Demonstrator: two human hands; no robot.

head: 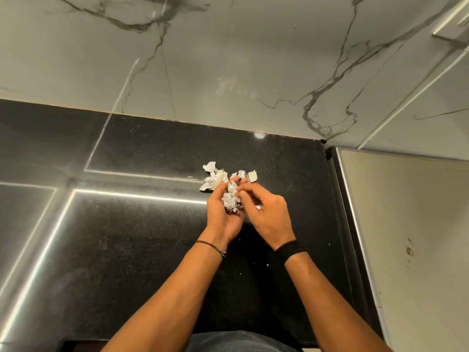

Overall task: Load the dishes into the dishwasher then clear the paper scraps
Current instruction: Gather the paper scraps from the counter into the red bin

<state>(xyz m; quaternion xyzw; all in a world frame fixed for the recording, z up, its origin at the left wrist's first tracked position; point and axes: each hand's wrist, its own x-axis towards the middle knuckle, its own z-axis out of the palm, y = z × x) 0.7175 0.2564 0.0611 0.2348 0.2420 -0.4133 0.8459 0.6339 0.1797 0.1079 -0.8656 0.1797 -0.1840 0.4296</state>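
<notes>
No dishes show; the paper-clearing step looks to be in hand. Left of the steel unit (406, 224), the left grip (223, 209) lies cupped palm up, fingers curled round a wad (230, 200) of scraps. The right grip (261, 207) pinches at the wad's top with thumb and forefinger. A pile (214, 177) of further scraps lies on the desk (127, 237), also left of the unit. The next move likely calls for lifting that pile into the cupped grip without spilling any.
</notes>
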